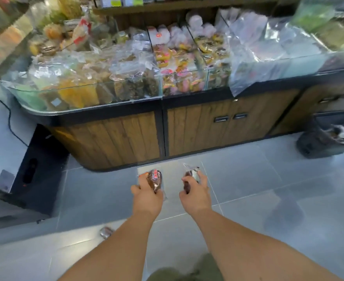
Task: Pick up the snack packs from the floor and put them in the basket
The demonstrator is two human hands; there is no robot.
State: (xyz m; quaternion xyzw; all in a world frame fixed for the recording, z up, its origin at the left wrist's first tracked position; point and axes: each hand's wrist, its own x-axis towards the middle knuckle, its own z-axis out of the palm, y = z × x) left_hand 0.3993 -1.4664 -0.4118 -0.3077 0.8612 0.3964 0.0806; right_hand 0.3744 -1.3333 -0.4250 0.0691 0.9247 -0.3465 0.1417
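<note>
Basket (pixel 327 142) sits on the floor (pixel 248 179), well off right. Left hand (pixel 146 196) fingers grip one snack pack (pixel 156 178); right hand (pixel 195 194) holds a second pack (pixel 191 175). Better to drop both in together, then fetch the third pack (pixel 106 232).

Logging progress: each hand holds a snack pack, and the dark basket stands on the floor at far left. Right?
Not quite: the head view shows the dark basket at the far right. The left hand does hold the left snack pack, the right hand the right snack pack.
</note>
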